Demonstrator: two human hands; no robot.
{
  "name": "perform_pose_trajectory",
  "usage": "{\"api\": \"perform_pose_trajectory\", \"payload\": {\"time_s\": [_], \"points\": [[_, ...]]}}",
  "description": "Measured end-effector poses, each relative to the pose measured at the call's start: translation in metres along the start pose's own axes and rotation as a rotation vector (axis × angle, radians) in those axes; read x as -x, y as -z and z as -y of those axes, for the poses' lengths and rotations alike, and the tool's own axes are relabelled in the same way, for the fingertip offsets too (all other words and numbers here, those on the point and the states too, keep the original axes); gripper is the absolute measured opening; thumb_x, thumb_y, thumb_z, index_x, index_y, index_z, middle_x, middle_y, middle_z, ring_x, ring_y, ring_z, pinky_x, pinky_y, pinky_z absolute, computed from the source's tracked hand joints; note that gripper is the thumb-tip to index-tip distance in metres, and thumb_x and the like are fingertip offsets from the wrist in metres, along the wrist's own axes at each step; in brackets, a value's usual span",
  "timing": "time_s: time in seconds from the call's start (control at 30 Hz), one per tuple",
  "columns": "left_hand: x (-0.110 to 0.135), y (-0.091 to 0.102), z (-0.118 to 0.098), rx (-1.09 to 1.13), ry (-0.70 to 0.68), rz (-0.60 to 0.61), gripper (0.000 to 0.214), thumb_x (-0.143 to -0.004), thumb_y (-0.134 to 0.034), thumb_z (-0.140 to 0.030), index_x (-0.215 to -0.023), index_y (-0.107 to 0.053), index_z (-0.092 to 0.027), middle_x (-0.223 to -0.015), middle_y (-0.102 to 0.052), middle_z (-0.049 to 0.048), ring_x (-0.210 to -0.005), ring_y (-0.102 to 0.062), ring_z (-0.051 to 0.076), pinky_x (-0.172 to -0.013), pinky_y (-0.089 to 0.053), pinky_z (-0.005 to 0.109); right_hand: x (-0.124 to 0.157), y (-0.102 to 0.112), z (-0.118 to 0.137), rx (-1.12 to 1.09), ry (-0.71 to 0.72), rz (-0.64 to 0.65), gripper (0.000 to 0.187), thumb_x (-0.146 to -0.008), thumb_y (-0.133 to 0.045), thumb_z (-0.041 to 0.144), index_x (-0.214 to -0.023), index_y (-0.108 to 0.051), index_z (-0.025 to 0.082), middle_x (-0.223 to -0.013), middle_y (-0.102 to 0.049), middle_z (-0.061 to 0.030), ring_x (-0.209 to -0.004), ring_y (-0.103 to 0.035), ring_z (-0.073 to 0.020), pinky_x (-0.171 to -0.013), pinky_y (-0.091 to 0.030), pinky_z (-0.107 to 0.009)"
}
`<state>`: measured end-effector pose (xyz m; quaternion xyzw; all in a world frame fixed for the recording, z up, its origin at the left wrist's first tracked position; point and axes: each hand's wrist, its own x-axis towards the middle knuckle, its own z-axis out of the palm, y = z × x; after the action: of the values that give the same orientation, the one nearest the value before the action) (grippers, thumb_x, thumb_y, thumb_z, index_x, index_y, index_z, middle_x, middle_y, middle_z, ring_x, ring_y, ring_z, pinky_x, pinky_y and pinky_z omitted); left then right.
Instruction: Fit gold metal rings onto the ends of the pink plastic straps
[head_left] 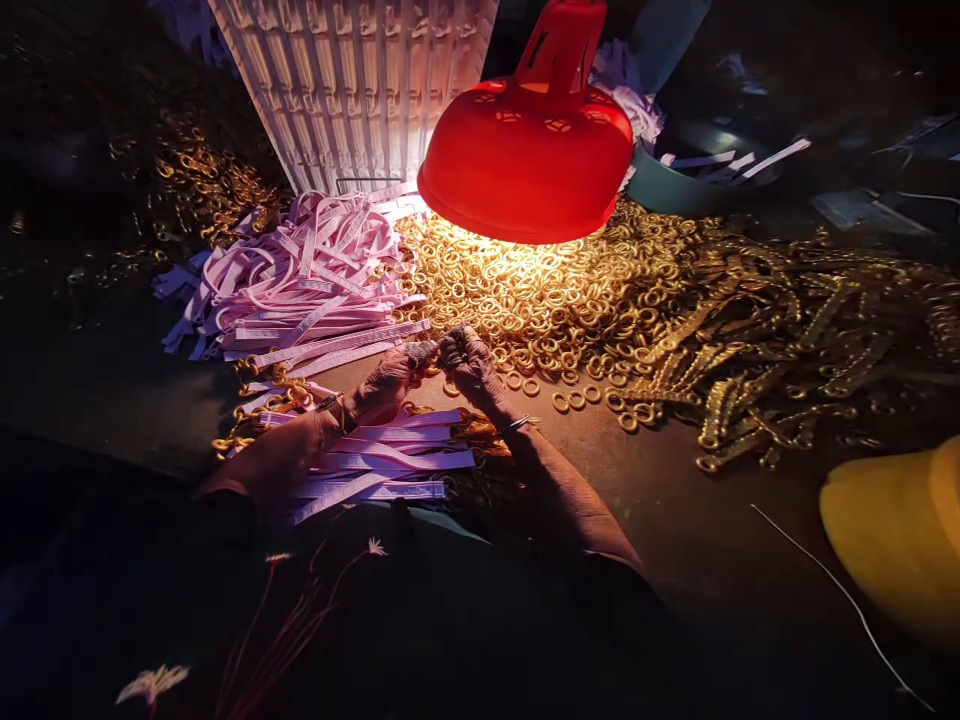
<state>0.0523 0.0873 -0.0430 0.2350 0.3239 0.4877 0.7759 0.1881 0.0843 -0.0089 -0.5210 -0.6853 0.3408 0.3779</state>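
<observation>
My left hand [390,380] and my right hand [469,366] meet fingertip to fingertip over the work surface. Both are closed, and whatever small thing lies between their fingers is hidden from view. Right beyond the left fingers are pink fabric strips [315,270], heaped with several lying flat at the near side. Loose gold rings [517,290] spread behind my right hand under the lamp. Below my wrists, more pale strips [382,462] lie side by side, with gold-coloured pieces [281,390] by their left ends.
A red lamp [525,160] hangs low over the rings. Behind the strips stands a ribbed pale panel [352,90]. Long gold chain-like pieces [780,340] pile up at right. A green basin [667,187] holds strips; a yellow container [892,530] stands at the right edge.
</observation>
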Motion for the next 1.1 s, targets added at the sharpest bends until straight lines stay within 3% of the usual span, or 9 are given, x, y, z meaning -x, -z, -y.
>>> {"api": "perform_pose_trajectory", "payload": {"time_s": [0.3, 0.47, 0.6, 0.7, 0.8, 0.9, 0.97, 1.1], "points": [[0.011, 0.002, -0.005, 0.143, 0.151, 0.078, 0.019, -0.073, -0.075, -0.018, -0.077, -0.056, -0.013, -0.052, -0.04, -0.0061, -0.041, -0.026, 0.002, -0.043, -0.016, 0.016, 0.005, -0.009, -0.002, 0.249, 0.091, -0.11, 0.035, -0.098, -0.037, 0.051, -0.08, -0.044, 0.022, -0.075, -0.054, -0.0043, -0.069, -0.046, -0.0158, -0.069, -0.042, -0.031], [0.014, 0.009, 0.003, -0.037, -0.061, 0.187, 0.034, -0.066, -0.082, -0.033, -0.069, -0.053, -0.014, -0.051, -0.04, -0.0063, -0.041, -0.022, 0.001, -0.043, -0.013, 0.018, 0.001, 0.0, 0.0, 0.208, 0.05, 0.013, 0.032, -0.096, -0.039, 0.047, -0.075, -0.042, 0.022, -0.068, -0.049, -0.0015, -0.07, -0.046, -0.016, -0.069, -0.041, -0.03], [0.014, 0.013, 0.009, -0.214, -0.206, 0.153, 0.038, -0.064, -0.085, -0.036, -0.062, -0.056, -0.012, -0.051, -0.047, -0.0032, -0.043, -0.028, 0.002, -0.044, -0.016, 0.02, -0.009, 0.004, 0.002, 0.243, 0.019, 0.089, 0.025, -0.092, -0.045, 0.039, -0.073, -0.042, 0.022, -0.068, -0.051, -0.0008, -0.065, -0.043, -0.0137, -0.066, -0.039, -0.029], [0.012, 0.014, 0.006, -0.304, -0.253, 0.125, 0.04, -0.067, -0.082, -0.043, -0.061, -0.058, -0.012, -0.052, -0.052, -0.0009, -0.044, -0.032, 0.003, -0.044, -0.02, 0.021, -0.014, 0.004, 0.005, 0.259, 0.065, 0.046, 0.031, -0.094, -0.042, 0.046, -0.073, -0.04, 0.023, -0.067, -0.049, -0.0006, -0.064, -0.042, -0.0139, -0.065, -0.038, -0.03], [0.014, 0.009, -0.008, -0.316, -0.156, 0.12, 0.041, -0.071, -0.078, -0.046, -0.061, -0.057, -0.013, -0.052, -0.054, 0.0007, -0.042, -0.037, 0.004, -0.042, -0.019, 0.022, -0.015, 0.008, 0.014, 0.246, 0.112, 0.074, 0.035, -0.096, -0.037, 0.052, -0.078, -0.043, 0.022, -0.069, -0.051, -0.0012, -0.065, -0.045, -0.0144, -0.065, -0.038, -0.03], [0.023, 0.002, -0.031, -0.322, -0.012, 0.087, 0.042, -0.07, -0.08, -0.038, -0.055, -0.05, -0.014, -0.045, -0.043, -0.0036, -0.038, -0.028, 0.002, -0.041, -0.013, 0.021, -0.004, 0.017, 0.031, 0.276, 0.121, 0.25, 0.033, -0.094, -0.047, 0.051, -0.097, -0.052, 0.019, -0.072, -0.056, -0.0012, -0.061, -0.047, -0.0128, -0.061, -0.036, -0.027], [0.034, -0.001, -0.046, -0.343, 0.051, 0.105, 0.042, -0.069, -0.083, -0.034, -0.053, -0.05, -0.013, -0.043, -0.036, -0.0062, -0.037, -0.023, 0.0, -0.042, -0.011, 0.02, 0.011, 0.022, 0.045, 0.359, 0.117, 0.321, 0.031, -0.091, -0.055, 0.046, -0.104, -0.053, 0.018, -0.068, -0.056, 0.0005, -0.055, -0.043, -0.0114, -0.057, -0.031, -0.026], [0.061, 0.0, -0.057, -0.399, 0.108, 0.188, 0.032, -0.069, -0.084, -0.03, -0.06, -0.061, -0.01, -0.043, -0.038, -0.0055, -0.038, -0.025, 0.001, -0.041, -0.012, 0.019, 0.055, 0.02, 0.069, 0.545, 0.115, 0.306, 0.025, -0.091, -0.059, 0.041, -0.101, -0.055, 0.018, -0.064, -0.054, -0.0011, -0.054, -0.044, -0.0132, -0.056, -0.025, -0.027]]}}
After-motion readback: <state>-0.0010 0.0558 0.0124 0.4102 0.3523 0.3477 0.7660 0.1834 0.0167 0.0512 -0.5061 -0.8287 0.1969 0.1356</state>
